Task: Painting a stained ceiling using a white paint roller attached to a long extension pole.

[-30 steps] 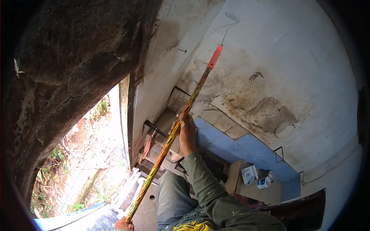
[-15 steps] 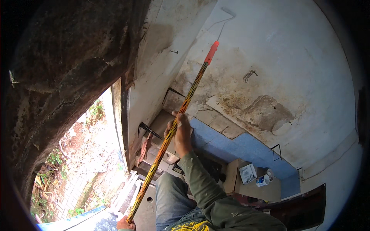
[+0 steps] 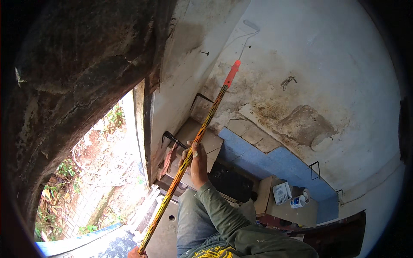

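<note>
A long paint roller pole [image 3: 201, 133], patterned in yellow, orange and black, runs slantwise between my two hands. Its red handle [image 3: 232, 74] joins a thin wire frame, and the pale roller head [image 3: 251, 26] is up at the white wall [image 3: 301, 51]. My right hand [image 3: 198, 165] is closed around the pole about halfway along. Down at the lower edge, my left hand [image 3: 137, 253] grips the pole's bottom end, partly cut off by the picture's rim.
Blue tiles [image 3: 275, 161] line the lower wall, beneath stained, peeling plaster [image 3: 305, 124]. A cardboard-coloured box or counter [image 3: 297, 213] bears white containers [image 3: 297, 201]. Black metal brackets [image 3: 174, 139] jut out by the window opening. A dark, rough beam [image 3: 81, 73] hangs at the left.
The roller head has come down the wall a little, and my right hand has moved lower with the pole. Both hands keep their hold. The view has shifted slightly.
</note>
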Motion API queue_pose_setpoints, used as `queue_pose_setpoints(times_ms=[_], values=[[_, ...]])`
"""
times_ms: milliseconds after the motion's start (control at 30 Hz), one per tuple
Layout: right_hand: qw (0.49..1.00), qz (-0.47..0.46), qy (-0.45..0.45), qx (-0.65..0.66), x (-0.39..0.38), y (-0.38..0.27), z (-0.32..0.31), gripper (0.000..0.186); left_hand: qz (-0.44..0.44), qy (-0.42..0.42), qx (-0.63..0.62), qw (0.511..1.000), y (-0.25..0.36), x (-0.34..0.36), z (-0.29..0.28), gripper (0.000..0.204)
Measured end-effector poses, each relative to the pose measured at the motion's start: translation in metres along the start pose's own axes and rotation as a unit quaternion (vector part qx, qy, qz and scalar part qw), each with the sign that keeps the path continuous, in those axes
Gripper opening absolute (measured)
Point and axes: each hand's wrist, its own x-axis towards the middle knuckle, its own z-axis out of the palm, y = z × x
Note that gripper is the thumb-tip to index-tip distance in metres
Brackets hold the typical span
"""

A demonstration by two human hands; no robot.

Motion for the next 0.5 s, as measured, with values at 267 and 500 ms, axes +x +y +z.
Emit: queue_pose_setpoints(times_ms=[267, 500], values=[[0.998, -0.034, -0.01, 0.05, 0.012, -0.072, 0.023, 0.048, -0.023, -0.092, -0.04, 0.995, 0.1, 0.035, -0.038, 0.022], [0.991, -0.03, -0.056, 0.119, -0.025, -0.096, 0.043, 0.054, 0.055, 0.062, -0.176, 0.981, 0.17, 0.064, -0.06, 0.021]])
